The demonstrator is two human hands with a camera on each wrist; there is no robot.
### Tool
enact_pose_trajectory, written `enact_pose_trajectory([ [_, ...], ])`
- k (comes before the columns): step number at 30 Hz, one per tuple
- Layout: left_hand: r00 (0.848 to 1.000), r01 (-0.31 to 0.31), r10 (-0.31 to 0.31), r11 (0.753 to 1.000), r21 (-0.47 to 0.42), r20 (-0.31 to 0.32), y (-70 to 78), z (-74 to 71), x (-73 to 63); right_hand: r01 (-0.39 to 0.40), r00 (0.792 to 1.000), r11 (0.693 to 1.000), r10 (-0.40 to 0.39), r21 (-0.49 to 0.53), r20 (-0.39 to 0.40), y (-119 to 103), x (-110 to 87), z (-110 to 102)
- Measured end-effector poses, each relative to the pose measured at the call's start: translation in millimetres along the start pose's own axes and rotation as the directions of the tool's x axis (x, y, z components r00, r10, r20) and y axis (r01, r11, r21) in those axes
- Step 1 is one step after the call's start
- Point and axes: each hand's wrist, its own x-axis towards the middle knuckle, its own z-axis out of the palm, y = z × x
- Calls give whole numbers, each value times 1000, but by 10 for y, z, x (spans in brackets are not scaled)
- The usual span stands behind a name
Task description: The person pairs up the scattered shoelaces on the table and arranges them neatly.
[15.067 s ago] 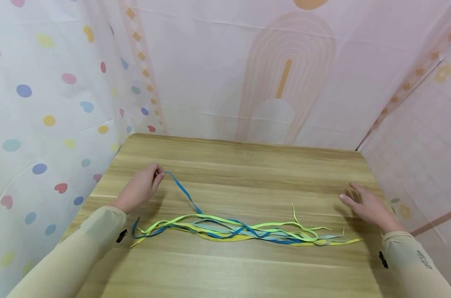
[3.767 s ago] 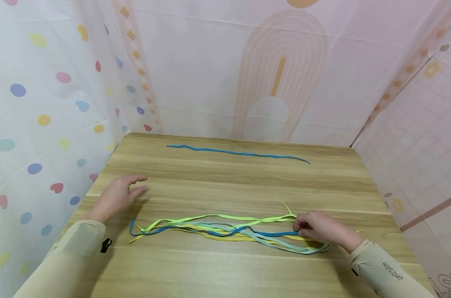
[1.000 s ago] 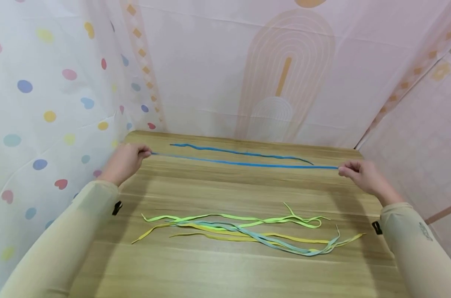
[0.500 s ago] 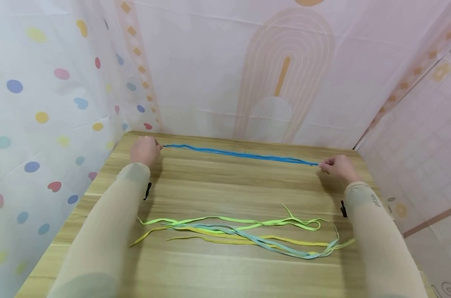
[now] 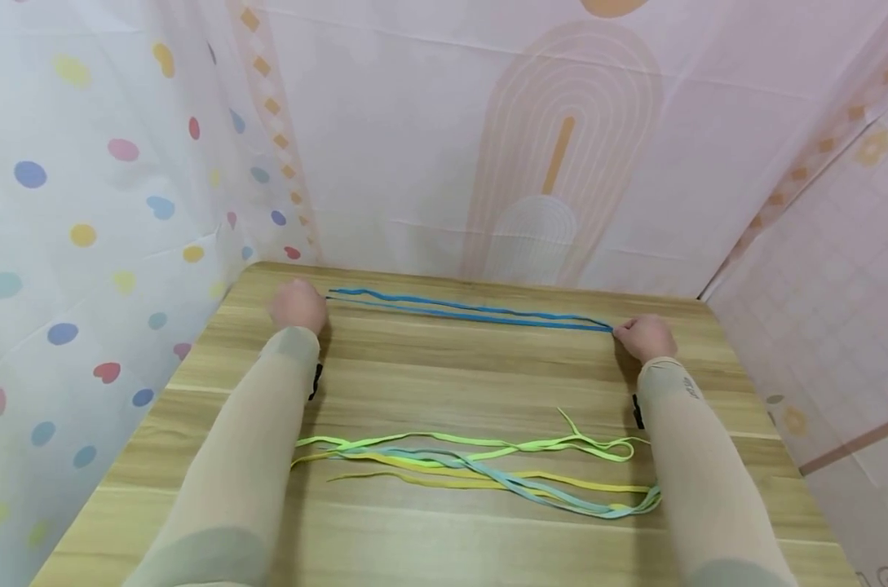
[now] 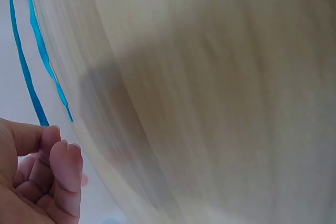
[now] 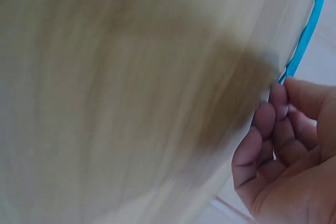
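Note:
A blue shoelace is stretched between both hands near the back of the wooden table. My left hand pinches one end between thumb and forefinger, as the left wrist view shows. The right hand pinches the opposite end; in the right wrist view the lace runs up from the fingertips. Just behind it, a second blue shoelace lies along the table, its left end close to my left fingertips. The two laces come together near the right hand.
Nearer the person lies a loose tangle of shoelaces: bright green, pale blue-green and yellow. The forearms partly cover its ends. A patterned curtain hangs behind the table.
A first blue lace was laid at the back, then a second was pulled from the pile and stretched. Lately both hands lowered it beside the first, then drew it slightly nearer the person.

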Motion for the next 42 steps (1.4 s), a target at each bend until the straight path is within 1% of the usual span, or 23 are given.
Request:
enact_pose_trajectory([
  [2, 999, 31, -31, 999, -8, 16, 42, 21, 9, -58, 998, 998, 58, 14, -15, -39, -5, 25],
  [4, 998, 47, -46, 999, -19, 33, 79, 41, 22, -108, 994, 994, 109, 27, -31, -78, -10, 51],
  [7, 998, 54, -52, 998, -38, 44, 113, 59, 51, -146, 988, 988, 148, 50, -43, -138, -9, 83],
  [10, 997, 68, -65, 994, -82, 42, 119, 74, 80, -142, 988, 988, 146, 65, -58, -179, -5, 98],
  [15, 997, 68, -64, 992, -105, 42, 91, 115, 92, -126, 990, 990, 129, 63, -52, -158, 10, 99],
  [18, 998, 61, -59, 990, -127, 20, 34, 142, 82, -113, 992, 992, 116, 62, -54, -148, 29, 118],
  [21, 999, 28, -31, 987, -155, -16, -24, 162, 78, -106, 992, 992, 110, 64, -63, -152, 35, 136],
  [23, 1000, 2, -6, 984, -176, -24, -60, 178, 83, -105, 992, 992, 110, 72, -59, -162, 34, 139],
  [28, 998, -51, 60, 968, -247, 27, -133, 213, 141, -99, 994, 991, 102, 88, -31, -187, 51, 125],
  [31, 995, -53, 78, 943, -329, 63, -163, 209, 184, -99, 995, 991, 100, 86, -5, -185, 71, 103],
  [32, 994, -47, 77, 935, -352, 71, -176, 204, 195, -104, 995, 990, 104, 92, 2, -179, 80, 96],
  [34, 994, -16, 61, 908, -419, 94, -212, 195, 204, -109, 994, 989, 109, 98, 9, -162, 97, 85],
  [36, 992, -5, 60, 893, -451, 107, -263, 183, 202, -107, 994, 988, 106, 112, 14, -140, 104, 81],
  [38, 990, -37, 95, 893, -448, 107, -319, 165, 191, -92, 996, 988, 90, 120, 23, -100, 97, 72],
  [39, 987, -66, 124, 896, -438, 105, -346, 153, 185, -80, 997, 989, 77, 121, 27, -77, 90, 60],
  [40, 982, -103, 159, 903, -418, 101, -373, 137, 179, -64, 998, 990, 61, 125, 34, -47, 81, 43],
  [42, 967, -175, 233, 906, -386, 107, -432, 100, 173, -28, 999, 992, 22, 124, 50, 12, 46, -13],
])
